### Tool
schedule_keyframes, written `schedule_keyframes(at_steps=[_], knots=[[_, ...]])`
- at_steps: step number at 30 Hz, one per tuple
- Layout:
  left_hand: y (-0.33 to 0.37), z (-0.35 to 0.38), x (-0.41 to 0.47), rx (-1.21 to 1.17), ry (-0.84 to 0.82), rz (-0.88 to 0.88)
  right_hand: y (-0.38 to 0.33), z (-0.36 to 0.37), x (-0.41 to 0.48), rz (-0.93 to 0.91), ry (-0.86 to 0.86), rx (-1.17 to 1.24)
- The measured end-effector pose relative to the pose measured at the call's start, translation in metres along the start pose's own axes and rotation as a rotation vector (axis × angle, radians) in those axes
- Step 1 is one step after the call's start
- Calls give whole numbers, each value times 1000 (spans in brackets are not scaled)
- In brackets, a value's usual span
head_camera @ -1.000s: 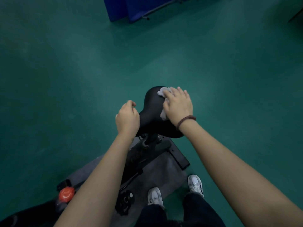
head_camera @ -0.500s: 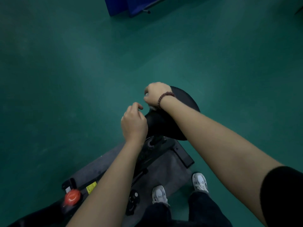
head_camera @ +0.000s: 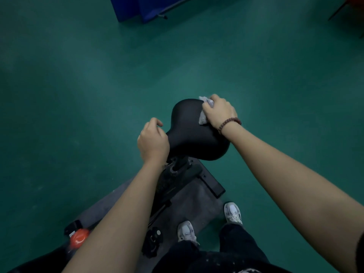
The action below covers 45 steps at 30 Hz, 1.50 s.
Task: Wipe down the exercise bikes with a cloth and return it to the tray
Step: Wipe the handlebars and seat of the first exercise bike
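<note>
The right hand point(head_camera: 218, 113) grips the cloth point(head_camera: 203, 118), mostly hidden, on the seat point(head_camera: 189, 133). The left hand point(head_camera: 153, 142) curls by the seat's thin end; I cannot tell what it holds. A mat point(head_camera: 194, 198) lies below.

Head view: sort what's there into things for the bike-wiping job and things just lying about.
For the job:
cloth, gripped by the right hand
black saddle under the cloth
left hand at the saddle's narrow end

Lying about:
blue panels at the far edge of the floor
grey mat under the bike
</note>
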<state>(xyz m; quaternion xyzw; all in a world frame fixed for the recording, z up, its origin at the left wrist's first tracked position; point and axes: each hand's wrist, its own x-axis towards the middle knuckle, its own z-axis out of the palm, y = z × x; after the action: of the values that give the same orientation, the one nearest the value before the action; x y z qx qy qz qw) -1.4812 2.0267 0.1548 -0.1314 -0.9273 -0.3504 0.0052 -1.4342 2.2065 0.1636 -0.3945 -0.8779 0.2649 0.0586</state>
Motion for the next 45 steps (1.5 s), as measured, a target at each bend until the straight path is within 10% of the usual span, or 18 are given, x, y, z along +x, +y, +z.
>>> schedule_keyframes(at_steps=[13, 20, 28, 33, 45], knots=[[-10, -13, 2, -318, -11, -157, 11, 56, -131, 184, 347, 509], [-47, -41, -18, -321, 91, -218, -46, 81, -162, 440, -59, 820], [-65, -66, -26, -352, 181, -235, -63, 67, -167, 235, -89, 753], [-63, -72, -31, -355, 181, -212, -65, 57, -157, -233, 176, 554], [-29, -76, -27, -399, 219, -61, -69, 83, -138, -999, 86, -95]])
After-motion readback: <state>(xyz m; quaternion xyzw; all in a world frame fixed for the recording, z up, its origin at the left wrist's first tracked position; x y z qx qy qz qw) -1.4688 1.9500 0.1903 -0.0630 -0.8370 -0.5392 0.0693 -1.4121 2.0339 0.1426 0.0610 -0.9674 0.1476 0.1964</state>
